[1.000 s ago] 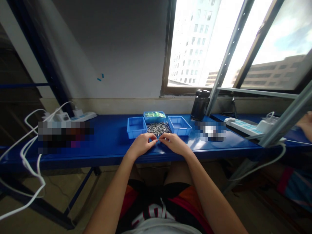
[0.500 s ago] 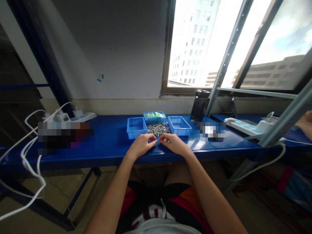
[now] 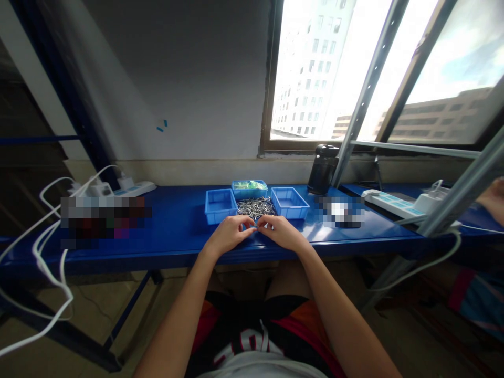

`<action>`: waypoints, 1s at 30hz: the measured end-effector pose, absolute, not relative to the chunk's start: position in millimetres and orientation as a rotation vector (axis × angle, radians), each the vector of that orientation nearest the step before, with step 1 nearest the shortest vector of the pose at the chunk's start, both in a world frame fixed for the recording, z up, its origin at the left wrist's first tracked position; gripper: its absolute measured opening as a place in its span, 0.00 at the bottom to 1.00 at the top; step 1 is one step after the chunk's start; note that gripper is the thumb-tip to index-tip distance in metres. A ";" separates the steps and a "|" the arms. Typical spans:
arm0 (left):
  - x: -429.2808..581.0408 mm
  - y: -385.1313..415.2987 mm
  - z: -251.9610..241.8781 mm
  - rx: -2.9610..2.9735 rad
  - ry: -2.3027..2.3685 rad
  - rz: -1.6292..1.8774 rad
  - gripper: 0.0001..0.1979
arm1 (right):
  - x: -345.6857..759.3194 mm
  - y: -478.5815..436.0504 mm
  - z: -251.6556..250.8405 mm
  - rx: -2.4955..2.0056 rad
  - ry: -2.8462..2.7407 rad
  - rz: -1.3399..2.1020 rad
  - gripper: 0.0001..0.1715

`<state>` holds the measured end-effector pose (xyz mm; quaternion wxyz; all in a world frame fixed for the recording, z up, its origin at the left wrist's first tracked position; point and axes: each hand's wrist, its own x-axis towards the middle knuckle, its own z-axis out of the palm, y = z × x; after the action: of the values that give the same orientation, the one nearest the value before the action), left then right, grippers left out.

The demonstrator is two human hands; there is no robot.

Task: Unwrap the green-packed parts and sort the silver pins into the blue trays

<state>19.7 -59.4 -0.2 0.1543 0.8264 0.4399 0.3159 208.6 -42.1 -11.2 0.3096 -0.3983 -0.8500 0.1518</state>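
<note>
On the blue table, a pile of small metal pieces (image 3: 255, 207) lies between a left blue bin (image 3: 221, 206) and a right blue bin (image 3: 290, 203). Behind the pile, a third blue bin (image 3: 236, 192) holds green and clear plastic packets (image 3: 250, 185). My left hand (image 3: 232, 231) and my right hand (image 3: 280, 230) meet just in front of the pile, fingertips pinched close together. Something tiny shows between them, too small to make out.
A black bottle (image 3: 323, 170) stands by the window. Power strips lie at the left (image 3: 136, 189) and right (image 3: 396, 205), with white cables. Blurred items sit on both sides. Another person's hand (image 3: 494, 200) shows at the right edge.
The fingertips of both my hands have drawn closer together, and the thin piece seen between them earlier is now mostly hidden.
</note>
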 end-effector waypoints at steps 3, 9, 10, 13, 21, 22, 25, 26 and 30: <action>19.8 -60.4 -0.4 2.358 1.226 0.902 0.14 | 208.8 -43.1 -10.2 -1.053 -2.245 0.408 0.08; 20.3 -61.1 -0.8 2.337 1.194 0.870 0.17 | 209.1 -43.3 -9.9 -1.064 -2.237 0.406 0.08; 20.3 -61.0 -0.9 2.336 1.190 0.871 0.17 | 209.0 -43.2 -10.1 -1.063 -2.237 0.406 0.08; 20.2 -60.6 -1.7 2.342 1.180 0.878 0.17 | 208.7 -42.9 -10.6 -1.059 -2.238 0.407 0.08; 20.3 -61.2 -1.2 2.338 1.200 0.869 0.17 | 209.3 -42.6 -10.9 -1.048 -2.236 0.408 0.08; 20.2 -61.3 -1.0 2.340 1.203 0.874 0.17 | 209.3 -42.8 -10.7 -1.050 -2.237 0.408 0.08; 20.0 -61.3 -0.5 2.349 1.206 0.891 0.16 | 209.0 -43.3 -10.5 -1.059 -2.239 0.408 0.08; 20.1 -61.3 -0.5 2.352 1.206 0.895 0.15 | 208.9 -43.4 -10.6 -1.060 -2.238 0.406 0.08; 20.5 -60.3 -1.0 2.376 1.211 0.902 0.13 | 208.6 -43.1 -11.1 -1.056 -2.245 0.402 0.08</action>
<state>20.5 -60.3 -1.0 0.1625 0.8327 0.4245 0.3162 208.6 -43.1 -11.1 0.3089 -0.3994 -0.8496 0.1520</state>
